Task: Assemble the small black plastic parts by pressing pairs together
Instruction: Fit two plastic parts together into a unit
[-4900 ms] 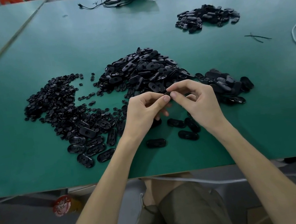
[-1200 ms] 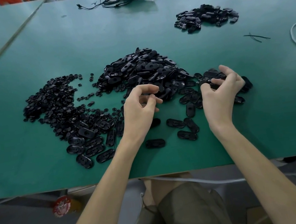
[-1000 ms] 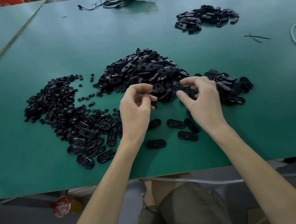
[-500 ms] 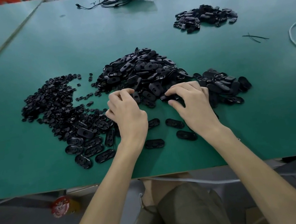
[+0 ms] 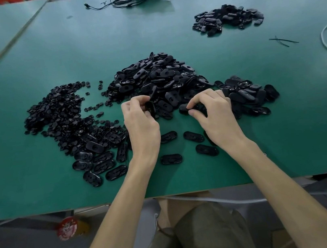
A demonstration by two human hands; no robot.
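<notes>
Basically mid-pickup. Left hand (image 5: 141, 125) pinched one oval (image 5: 149, 107) between thumb and fingers, just off the near edge of the centre pile (image 5: 158, 78). Right hand (image 5: 215, 114) had thumb and fingertip clamped on a second oval (image 5: 184, 108) lying at that pile's edge on the table (image 5: 188, 179). The two parts were apart, not mated. Small round pieces (image 5: 57, 116) sat heaped to the left. Likely next: lift the second oval, line up the faces, squeeze until seated; which face was up couldn't be read.

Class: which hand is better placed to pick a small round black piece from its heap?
Probably left. The left hand, holding a black oval plastic shell, is nearer the heap of small round pieces; the right hand pinches another shell.
</notes>
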